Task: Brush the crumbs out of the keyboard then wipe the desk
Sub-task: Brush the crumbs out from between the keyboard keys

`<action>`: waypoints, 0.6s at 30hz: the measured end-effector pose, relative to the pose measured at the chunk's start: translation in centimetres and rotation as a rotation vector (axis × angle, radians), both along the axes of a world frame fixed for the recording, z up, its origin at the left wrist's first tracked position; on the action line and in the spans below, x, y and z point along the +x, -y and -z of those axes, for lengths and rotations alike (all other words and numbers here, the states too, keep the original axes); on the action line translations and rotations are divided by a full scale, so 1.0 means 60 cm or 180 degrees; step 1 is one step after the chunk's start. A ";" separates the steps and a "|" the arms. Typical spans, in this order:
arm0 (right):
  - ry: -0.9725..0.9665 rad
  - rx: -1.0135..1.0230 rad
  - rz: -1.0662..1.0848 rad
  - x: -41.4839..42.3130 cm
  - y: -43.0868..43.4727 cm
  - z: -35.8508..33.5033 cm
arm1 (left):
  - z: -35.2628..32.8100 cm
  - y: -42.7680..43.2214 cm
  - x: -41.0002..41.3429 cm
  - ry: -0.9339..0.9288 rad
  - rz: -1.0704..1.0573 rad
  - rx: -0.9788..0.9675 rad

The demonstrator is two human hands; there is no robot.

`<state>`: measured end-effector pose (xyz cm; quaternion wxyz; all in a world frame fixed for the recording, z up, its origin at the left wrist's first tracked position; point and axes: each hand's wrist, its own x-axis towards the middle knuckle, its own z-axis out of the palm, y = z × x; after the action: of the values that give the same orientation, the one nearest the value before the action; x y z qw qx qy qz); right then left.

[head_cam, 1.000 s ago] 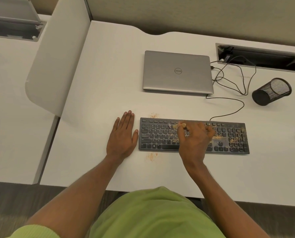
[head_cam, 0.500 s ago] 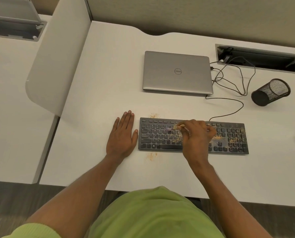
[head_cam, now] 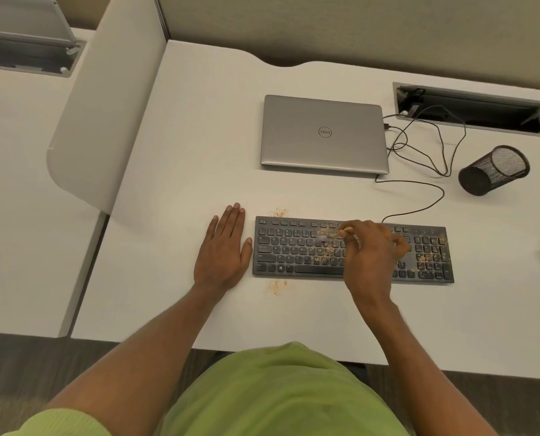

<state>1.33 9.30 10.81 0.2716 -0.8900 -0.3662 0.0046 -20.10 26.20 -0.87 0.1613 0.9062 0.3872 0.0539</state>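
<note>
Many crumbs point(head_cam: 429, 258) are lying across the black keyboard point(head_cam: 293, 247), which is sitting near the desk's point(head_cam: 199, 136) front edge. My left hand point(head_cam: 223, 250) is resting flat beside its left end; my right hand point(head_cam: 372, 256) is pinching a brush point(head_cam: 345, 231) over its middle keys.

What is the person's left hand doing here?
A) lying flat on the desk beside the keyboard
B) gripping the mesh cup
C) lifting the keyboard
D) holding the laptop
A: the left hand lies flat, fingers straight, on the desk just left of the keyboard.
</note>
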 end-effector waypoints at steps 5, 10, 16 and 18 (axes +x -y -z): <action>-0.0083 0.0352 0.0424 -0.007 -0.007 -0.013 | 0.000 0.001 0.000 -0.0002 0.0002 0.0005; -0.0333 0.0577 0.0544 -0.013 -0.027 -0.001 | -0.001 0.001 0.000 -0.0001 0.0010 0.0015; -0.0218 0.0465 0.0419 -0.017 -0.013 0.005 | 0.002 0.001 0.000 0.0036 0.0020 0.0014; -0.0233 0.0501 0.0452 -0.016 -0.011 0.001 | 0.003 0.000 0.000 0.0044 0.0020 0.0018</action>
<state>0.36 9.93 10.74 0.3536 -0.8889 -0.2912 -0.0110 -20.10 26.18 -1.05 0.1616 0.9075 0.3831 0.0607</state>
